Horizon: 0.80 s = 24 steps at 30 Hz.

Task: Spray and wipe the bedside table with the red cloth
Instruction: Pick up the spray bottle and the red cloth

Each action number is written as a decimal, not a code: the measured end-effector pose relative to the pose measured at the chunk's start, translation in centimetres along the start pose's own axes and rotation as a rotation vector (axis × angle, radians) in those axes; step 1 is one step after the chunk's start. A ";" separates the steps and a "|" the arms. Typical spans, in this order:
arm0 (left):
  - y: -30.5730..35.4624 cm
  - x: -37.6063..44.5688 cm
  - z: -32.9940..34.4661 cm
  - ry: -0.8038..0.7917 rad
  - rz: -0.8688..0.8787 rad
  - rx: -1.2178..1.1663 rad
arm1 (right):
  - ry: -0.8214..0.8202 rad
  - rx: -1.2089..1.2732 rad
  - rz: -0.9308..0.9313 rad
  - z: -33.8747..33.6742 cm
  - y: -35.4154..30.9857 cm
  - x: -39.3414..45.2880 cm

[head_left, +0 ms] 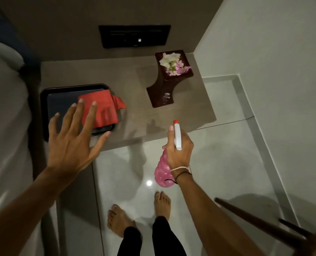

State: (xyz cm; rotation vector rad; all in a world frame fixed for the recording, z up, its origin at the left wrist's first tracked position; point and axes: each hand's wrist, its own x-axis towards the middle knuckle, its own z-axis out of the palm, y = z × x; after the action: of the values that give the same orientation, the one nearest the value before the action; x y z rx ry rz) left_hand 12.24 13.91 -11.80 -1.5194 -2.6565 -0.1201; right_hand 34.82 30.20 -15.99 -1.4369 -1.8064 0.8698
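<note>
The red cloth [102, 106] lies folded on a black tray [46, 100] at the left of the grey bedside table [131, 100]. My left hand [74, 139] hovers over the tray's near edge with fingers spread, its fingertips just short of the cloth, holding nothing. My right hand [179, 150] grips a pink spray bottle [161, 172] by the neck; its white head with a red nozzle [177, 133] points at the table's front part. The tabletop shows a glossy reflective patch near its front edge.
A dark brown vase [164, 85] with white and pink flowers stands at the table's back right. A black switch panel [135, 36] is on the wall behind. The bed [3, 126] is at left, a wooden chair leg [260, 222] at lower right. My bare feet stand on glossy tiles.
</note>
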 end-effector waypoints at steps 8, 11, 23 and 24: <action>-3.9 -1.8 -1.2 -0.023 -0.095 0.024 | -0.105 0.012 -0.032 2.2 -1.9 -1.3; -6.8 -2.9 -2.4 -0.030 -0.151 0.063 | -0.153 0.099 -0.199 4.2 -6.0 -2.0; -16.2 -5.9 -5.3 0.102 -0.299 0.196 | -0.459 0.231 -0.506 20.6 -22.1 -0.8; -16.3 -5.9 -5.2 0.107 -0.296 0.199 | -0.499 0.211 -0.527 21.9 -22.5 -0.7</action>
State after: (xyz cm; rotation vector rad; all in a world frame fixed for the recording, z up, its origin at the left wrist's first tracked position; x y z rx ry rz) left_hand 1.36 0.07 -7.70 -1.0293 -2.6948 0.0436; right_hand 4.77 23.53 -9.71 -0.5833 -2.2237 1.1496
